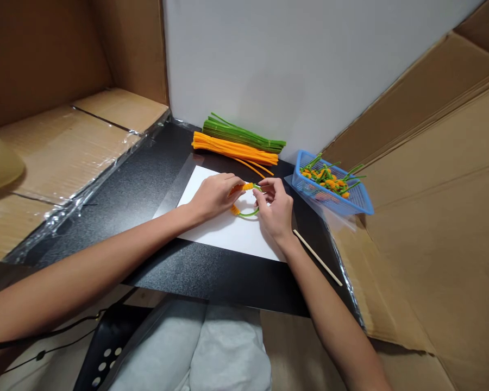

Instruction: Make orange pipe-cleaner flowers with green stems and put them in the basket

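Note:
Between my hands is a ring bent from a green pipe cleaner [249, 214], with orange pipe cleaner [236, 210] coiled tightly round part of it. My left hand [218, 194] pinches the orange coiled side, fingers closed. On the other side, my right hand [275, 206] grips the green part between thumb and fingertips. The ring is held over a white sheet of paper [228, 236]. The fingers hide parts of the ring on both sides.
Bundles of green pipe cleaners [240, 133] and orange pipe cleaners [232, 147] lie at the back by the wall. A blue basket [334, 202] of orange-and-green pieces stands right. A thin wooden stick [318, 257] lies near my right forearm. Cardboard panels [444, 190] flank the black table [179, 271].

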### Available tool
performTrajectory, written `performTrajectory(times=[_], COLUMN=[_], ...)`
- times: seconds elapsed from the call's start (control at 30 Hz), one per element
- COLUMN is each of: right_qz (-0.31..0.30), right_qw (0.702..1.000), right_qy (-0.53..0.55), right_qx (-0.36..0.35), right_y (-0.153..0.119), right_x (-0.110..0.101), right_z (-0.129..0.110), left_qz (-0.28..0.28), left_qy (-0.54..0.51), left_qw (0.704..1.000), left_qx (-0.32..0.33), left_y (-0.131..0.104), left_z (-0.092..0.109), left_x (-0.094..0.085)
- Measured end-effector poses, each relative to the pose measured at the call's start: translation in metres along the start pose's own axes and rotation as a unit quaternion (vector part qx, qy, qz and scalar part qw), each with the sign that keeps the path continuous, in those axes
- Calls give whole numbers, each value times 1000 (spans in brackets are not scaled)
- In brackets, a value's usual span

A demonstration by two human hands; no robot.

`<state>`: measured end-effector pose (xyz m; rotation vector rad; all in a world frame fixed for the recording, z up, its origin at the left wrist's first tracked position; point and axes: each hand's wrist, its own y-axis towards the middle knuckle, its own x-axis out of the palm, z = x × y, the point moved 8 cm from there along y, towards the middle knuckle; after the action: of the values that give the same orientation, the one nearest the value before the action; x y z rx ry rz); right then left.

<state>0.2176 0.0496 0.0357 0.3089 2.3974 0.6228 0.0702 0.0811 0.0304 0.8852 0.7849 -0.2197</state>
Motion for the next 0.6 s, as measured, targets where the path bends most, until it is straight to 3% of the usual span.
performTrajectory(times=[0.13,0.33,0.6], right_qz=[10,6,-11], right_qw=[1000,993,990], right_qy=[-3,-89,-101], right_qx=[10,-73,-103], right_y=[2,2,1], right_x=[-4,-5,-2], right_z=[5,-7,-13], left_qz=[16,12,8], left_qy=[15,57,55], left_qw=[1000,998,998], left_qx=[-7,22,21], left_y=[0,-1,-2], left_z=[-1,5,2], left_x=[-4,1,5])
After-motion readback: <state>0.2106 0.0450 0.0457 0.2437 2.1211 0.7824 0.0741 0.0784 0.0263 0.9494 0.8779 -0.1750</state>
